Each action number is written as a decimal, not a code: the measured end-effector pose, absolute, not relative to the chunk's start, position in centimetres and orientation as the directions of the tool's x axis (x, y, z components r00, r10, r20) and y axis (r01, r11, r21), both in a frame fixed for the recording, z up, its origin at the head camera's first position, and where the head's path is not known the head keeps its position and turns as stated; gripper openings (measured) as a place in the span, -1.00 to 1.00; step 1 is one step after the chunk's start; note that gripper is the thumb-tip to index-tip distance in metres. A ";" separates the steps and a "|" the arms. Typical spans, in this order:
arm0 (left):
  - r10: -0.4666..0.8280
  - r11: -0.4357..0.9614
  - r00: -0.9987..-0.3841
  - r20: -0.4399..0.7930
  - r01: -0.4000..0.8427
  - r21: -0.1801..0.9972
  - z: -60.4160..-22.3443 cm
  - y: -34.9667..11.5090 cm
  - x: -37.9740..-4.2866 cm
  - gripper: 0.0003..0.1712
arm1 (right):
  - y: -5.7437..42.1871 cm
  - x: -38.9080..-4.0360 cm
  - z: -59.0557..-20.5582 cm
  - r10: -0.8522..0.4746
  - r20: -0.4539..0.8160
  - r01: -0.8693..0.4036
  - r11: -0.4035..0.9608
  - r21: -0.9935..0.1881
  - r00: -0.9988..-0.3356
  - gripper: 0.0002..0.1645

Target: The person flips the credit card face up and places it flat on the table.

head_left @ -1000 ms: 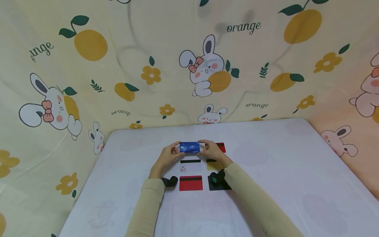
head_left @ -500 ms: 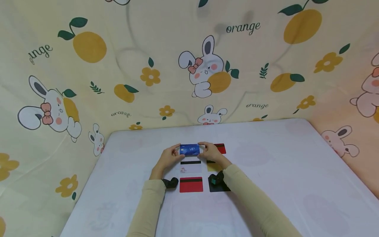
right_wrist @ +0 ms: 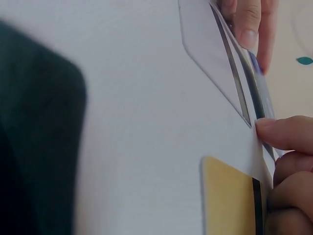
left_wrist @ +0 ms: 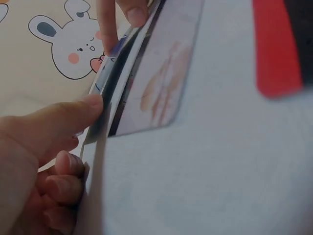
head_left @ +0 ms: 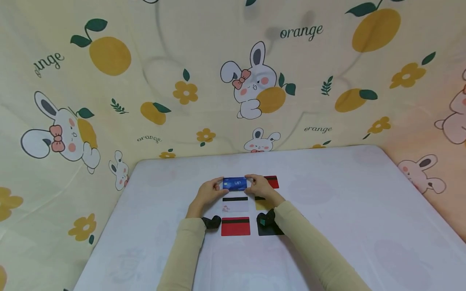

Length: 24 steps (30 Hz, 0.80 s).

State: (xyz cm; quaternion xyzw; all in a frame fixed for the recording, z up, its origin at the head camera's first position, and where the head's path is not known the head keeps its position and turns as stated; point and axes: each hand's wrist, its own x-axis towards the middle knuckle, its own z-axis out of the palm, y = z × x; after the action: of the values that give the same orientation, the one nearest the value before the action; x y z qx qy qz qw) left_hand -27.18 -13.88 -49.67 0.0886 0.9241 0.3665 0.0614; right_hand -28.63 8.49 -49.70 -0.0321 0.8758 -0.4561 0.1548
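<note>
A blue card marked VIP [head_left: 234, 184] is held between both hands at the far end of the card group. My left hand [head_left: 209, 192] pinches its left end between thumb and fingers. At the opposite end, my right hand [head_left: 263, 189] pinches it the same way. In the left wrist view the card [left_wrist: 111, 73] is seen nearly edge-on, tilted beside a white card with a black stripe [left_wrist: 164, 73]. The right wrist view shows the right thumb [right_wrist: 274, 131] on the card's near side. Whether the card touches the table cannot be told.
On the white table [head_left: 327, 226] lie a striped red card [head_left: 236, 231], a gold card [head_left: 262, 205], a black card [head_left: 267, 231] partly under the right wrist, and another red card [head_left: 273, 182] partly behind the right hand. A patterned cloth [head_left: 204, 48] hangs behind.
Both hands keep their hold on the blue card, which stays in nearly the same place and tilt. The head view has shifted only slightly.
</note>
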 end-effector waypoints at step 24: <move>0.201 0.740 -0.976 -0.086 0.094 0.666 -49.6 -13.6 -27.0 -0.31 | 8.4 -28.3 -49.5 -0.148 -0.259 0.117 0.610 -0.783 -0.955 -0.27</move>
State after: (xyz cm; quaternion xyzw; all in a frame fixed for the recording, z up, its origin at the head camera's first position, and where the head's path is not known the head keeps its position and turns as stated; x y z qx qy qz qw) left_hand -27.04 -13.58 -49.62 0.0791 0.9296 0.3517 0.0762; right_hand -28.34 8.38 -49.48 -0.0087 0.8846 -0.4414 0.1506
